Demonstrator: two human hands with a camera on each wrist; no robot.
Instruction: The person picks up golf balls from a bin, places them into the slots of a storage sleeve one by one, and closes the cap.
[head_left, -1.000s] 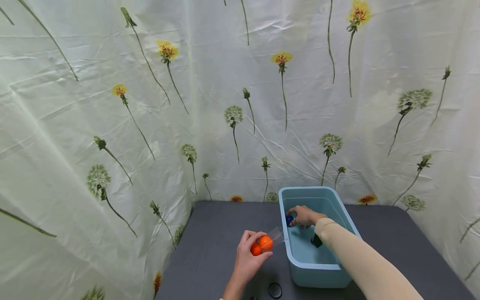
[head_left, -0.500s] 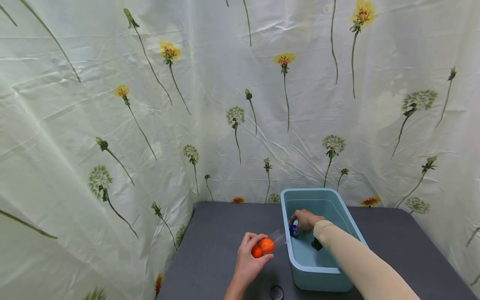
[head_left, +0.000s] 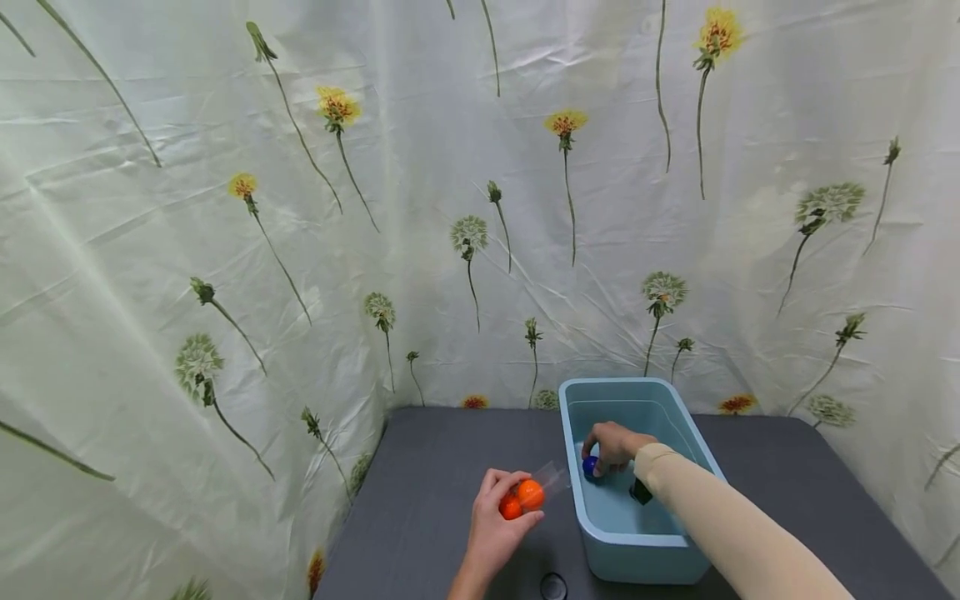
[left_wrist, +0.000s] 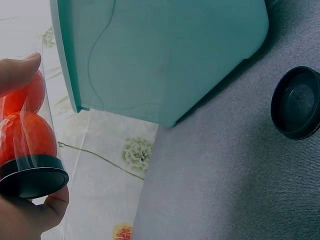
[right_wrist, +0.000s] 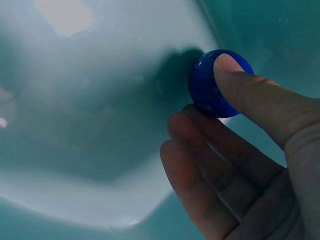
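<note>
In the head view my left hand [head_left: 491,525] grips a clear plastic tube [head_left: 555,477] at the left of the blue bin [head_left: 637,557]. Two orange balls [head_left: 531,494] sit inside it. The left wrist view shows a black cap [left_wrist: 35,180] on one end of this tube. My right hand [head_left: 617,444] reaches down into the bin and holds a dark blue ball [head_left: 590,466] near the left wall. Seen from the right wrist, the thumb [right_wrist: 245,82] lies over the blue ball, and the other fingers curl below it.
A loose round black cap [head_left: 553,587] lies on the dark grey tabletop [head_left: 435,475], in front of the bin. Behind the table hangs a pale curtain [head_left: 420,250] with a dandelion print. A small black block [head_left: 641,492] shows beneath the right wrist.
My right hand has shifted slightly right and nearer inside the bin, with the blue ball. The left hand keeps its hold on the tube, almost in place.
</note>
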